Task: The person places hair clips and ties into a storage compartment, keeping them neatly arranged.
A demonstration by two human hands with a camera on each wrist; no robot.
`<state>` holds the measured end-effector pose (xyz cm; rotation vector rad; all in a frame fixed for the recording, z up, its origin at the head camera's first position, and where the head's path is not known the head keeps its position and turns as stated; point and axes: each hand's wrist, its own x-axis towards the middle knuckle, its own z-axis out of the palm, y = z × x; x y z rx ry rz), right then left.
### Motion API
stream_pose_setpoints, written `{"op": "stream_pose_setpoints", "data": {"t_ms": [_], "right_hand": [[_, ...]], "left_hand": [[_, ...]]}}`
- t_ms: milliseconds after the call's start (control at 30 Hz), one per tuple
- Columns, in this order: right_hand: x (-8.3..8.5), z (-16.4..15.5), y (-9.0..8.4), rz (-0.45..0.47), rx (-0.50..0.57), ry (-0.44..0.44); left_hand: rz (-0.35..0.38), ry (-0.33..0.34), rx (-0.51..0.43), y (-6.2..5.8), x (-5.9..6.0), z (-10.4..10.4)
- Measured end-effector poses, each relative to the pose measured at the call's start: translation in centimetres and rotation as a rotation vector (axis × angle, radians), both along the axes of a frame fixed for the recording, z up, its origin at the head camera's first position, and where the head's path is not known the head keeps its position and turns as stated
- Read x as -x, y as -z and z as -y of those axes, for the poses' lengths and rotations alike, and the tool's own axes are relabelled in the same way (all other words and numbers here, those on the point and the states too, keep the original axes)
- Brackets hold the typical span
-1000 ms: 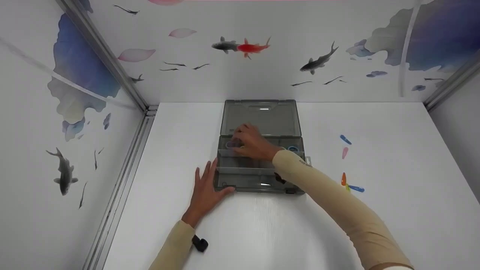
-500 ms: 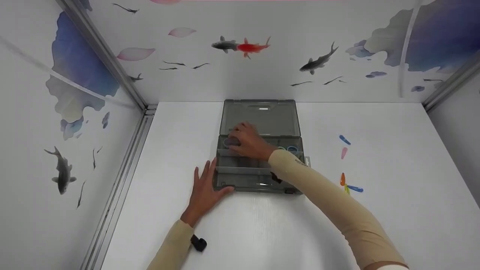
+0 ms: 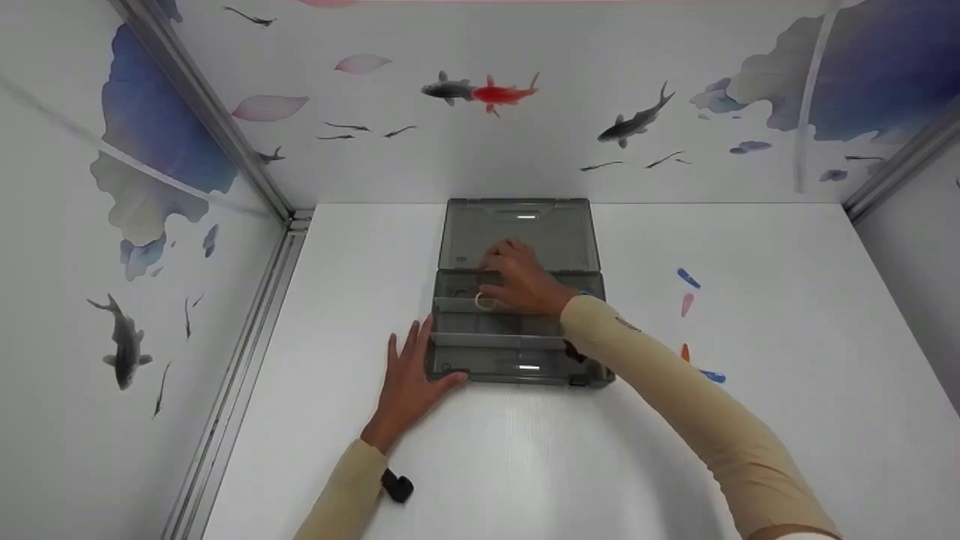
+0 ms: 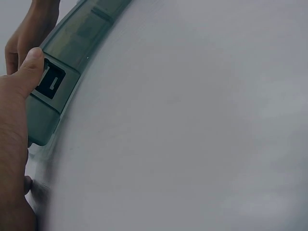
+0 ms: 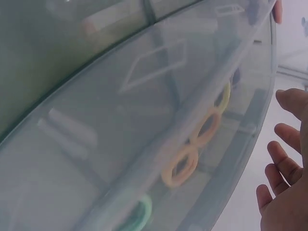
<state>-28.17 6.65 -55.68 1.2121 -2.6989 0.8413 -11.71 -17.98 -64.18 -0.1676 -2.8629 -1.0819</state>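
A translucent grey compartment box (image 3: 487,358) lies with its lid (image 3: 517,232) folded back. My left hand (image 3: 409,386) rests against its left side with straight fingers. In the left wrist view, the left thumb (image 4: 30,72) lies beside the box's dark latch (image 4: 50,82). Over the back compartment hovers my right hand (image 3: 525,285), near a pale ring (image 3: 485,301). In the right wrist view its fingers (image 5: 281,156) are loosely bent and apart, with nothing visible between them. Yellow (image 5: 224,96), orange (image 5: 180,166) and green rings (image 5: 137,216) show through the clear wall.
Right of the box, small tapered clips lie on the white table (image 3: 360,285): blue (image 3: 688,278), pink (image 3: 687,304), orange (image 3: 685,352) and another blue one (image 3: 712,376). A printed white wall (image 3: 375,169) stands directly behind the lid.
My right hand first shifts slightly left over the back compartment, then moves right to near the pale ring. The right forearm now covers more of the clips. The left hand stays at the box.
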Motion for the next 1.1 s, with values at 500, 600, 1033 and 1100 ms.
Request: {"op": "stream_pose_setpoints", "data": {"t_ms": [500, 600, 1033, 1100], "right_hand": [[0.4, -6.3, 0.2, -0.025, 0.052, 0.068], [0.2, -7.4, 0.1, -0.002, 0.037, 0.083], [-0.4, -11.8, 0.3, 0.057, 0.034, 0.17], [-0.5, -12.6, 0.5, 0.061, 0.051, 0.187]], "left_hand": [[-0.03, 0.012, 0.015, 0.1, 0.1, 0.1], [-0.032, 0.015, 0.01, 0.0, 0.1, 0.1], [-0.026, 0.001, -0.006, 0.1, 0.0, 0.0], [-0.026, -0.002, -0.002, 0.2, 0.0, 0.0]]}}
